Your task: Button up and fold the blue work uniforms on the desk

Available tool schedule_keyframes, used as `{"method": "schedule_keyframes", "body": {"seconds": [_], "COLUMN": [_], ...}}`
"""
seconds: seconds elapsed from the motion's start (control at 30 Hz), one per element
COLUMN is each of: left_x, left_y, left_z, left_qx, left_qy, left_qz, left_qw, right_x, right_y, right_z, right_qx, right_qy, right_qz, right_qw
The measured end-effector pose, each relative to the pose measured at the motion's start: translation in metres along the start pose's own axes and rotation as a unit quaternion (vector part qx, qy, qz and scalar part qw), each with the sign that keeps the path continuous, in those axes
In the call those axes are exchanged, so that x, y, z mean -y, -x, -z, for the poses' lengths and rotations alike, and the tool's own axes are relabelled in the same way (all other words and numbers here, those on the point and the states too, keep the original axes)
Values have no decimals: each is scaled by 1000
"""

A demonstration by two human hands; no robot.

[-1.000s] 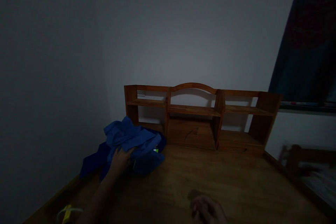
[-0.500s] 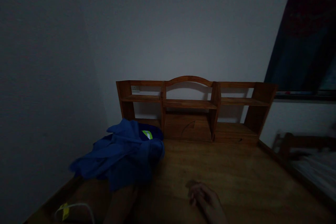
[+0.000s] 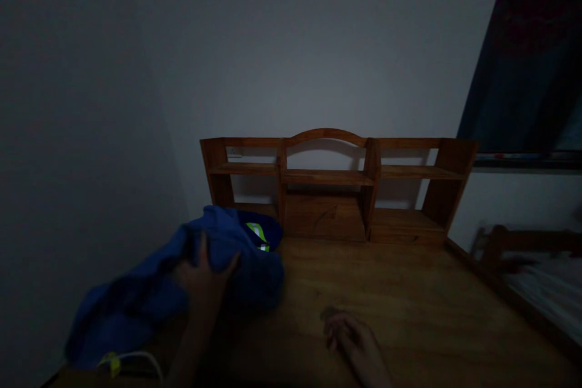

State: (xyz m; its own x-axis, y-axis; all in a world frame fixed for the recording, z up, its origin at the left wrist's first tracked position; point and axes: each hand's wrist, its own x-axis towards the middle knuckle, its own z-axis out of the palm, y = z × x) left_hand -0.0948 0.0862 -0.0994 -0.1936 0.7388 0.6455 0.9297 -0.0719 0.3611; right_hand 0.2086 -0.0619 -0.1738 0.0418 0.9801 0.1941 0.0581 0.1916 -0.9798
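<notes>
A crumpled blue garment (image 3: 257, 279) lies at the left of the wooden desk, spread towards the near left edge. My left hand (image 3: 202, 282) reaches onto it, fingers apart and somewhat blurred, touching the cloth. Just behind the garment sits a darker blue piece of cloth (image 3: 270, 229) with yellow-green and silvery bands, partly covered. My right hand (image 3: 352, 336) is over the front middle of the desk, fingers curled in; no object shows in them. A dark smudge or shadow lies beside its fingertips.
A wooden shelf unit (image 3: 322, 177) stands along the desk's back, against a pale wall (image 3: 318, 42). A white cable (image 3: 140, 354) with a yellow tag (image 3: 113, 365) is at the near left. Beyond the desk's right edge are a wooden bed frame (image 3: 536, 239) and a dark curtain (image 3: 527, 73).
The left part of the garment has swung down towards the near left corner. My left hand, hidden under the cloth before, now shows on top of it. The right hand stays about where it was.
</notes>
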Motion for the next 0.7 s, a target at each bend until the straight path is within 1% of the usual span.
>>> {"method": "schedule_keyframes", "body": {"seconds": [0.07,0.13,0.17,0.23,0.27,0.33,0.43,0.5,0.57,0.6,0.63,0.7], "left_x": [-4,-6,-6,-5,-4,-1,-3,-11,-23,-29,-35,-43], "left_y": [-20,-36,-41,-46,-46,-42,-26,-2,36,61,88,145], "left_z": [-24,-51,-63,-80,-84,-85,-73,-56,-33,-18,-2,32], "left_qx": [40,102,122,130,125,109,92,87,94,117,160,195], "left_qy": [-48,-92,-104,-116,-116,-107,-59,15,130,197,250,266], "left_qz": [-58,-140,-167,-190,-193,-197,-202,-187,-155,-133,-109,-95], "left_qw": [996,981,973,966,966,968,973,978,975,964,949,939], "right_x": [-1,-2,-3,-4,-5,-4,-1,3,5,6,6,2], "right_y": [1,1,1,1,1,1,2,3,3,3,2,2], "right_z": [0,1,2,2,3,3,2,1,1,0,0,0], "right_qx": [1,4,6,6,4,2,9,14,12,8,4,-1], "right_qy": [2,7,9,12,13,14,11,5,2,3,4,8], "right_qz": [4,4,4,5,6,9,9,5,0,0,2,6], "right_qw": [1000,1000,1000,1000,1000,1000,1000,1000,1000,1000,1000,1000]}}
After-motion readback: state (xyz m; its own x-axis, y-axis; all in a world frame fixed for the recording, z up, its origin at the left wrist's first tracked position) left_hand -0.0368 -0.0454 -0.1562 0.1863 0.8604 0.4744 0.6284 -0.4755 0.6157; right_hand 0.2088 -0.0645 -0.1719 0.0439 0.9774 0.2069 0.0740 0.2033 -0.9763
